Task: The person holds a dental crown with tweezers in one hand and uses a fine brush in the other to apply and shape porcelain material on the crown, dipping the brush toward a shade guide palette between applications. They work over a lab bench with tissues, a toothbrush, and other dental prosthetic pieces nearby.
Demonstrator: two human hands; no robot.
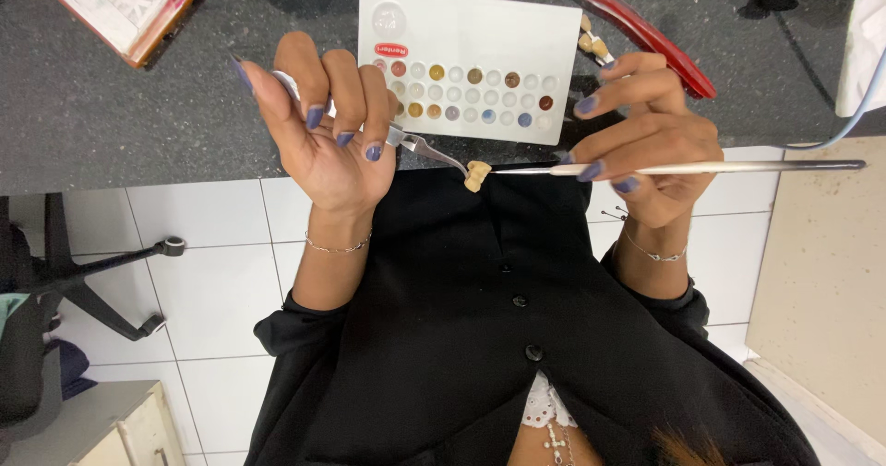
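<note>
1. A small cream tooth piece [477,175] is held in the air above the dark-clothed lap, between the two hands and short of the counter [138,115] edge.
2. The piece is gripped at the tip of metal tweezers [426,148], which are closed in the fingers of the left hand [323,125]; the tweezers slant down and inward from that hand, so the piece lies just to its inner side.
3. A long thin brush [701,167] is pinched in the right hand [646,143]. Its long axis runs nearly level across the view, its tip pointing at the piece and touching it or all but touching; which cannot be told.
4. The left hand is somewhat nearer to the piece than the right.
5. Beyond, on the counter, a white palette [480,23] with rows of small colour wells is seen, directly behind the piece.
6. Farther off, a red-edged strip [660,46] lies to the right of the palette.
</note>
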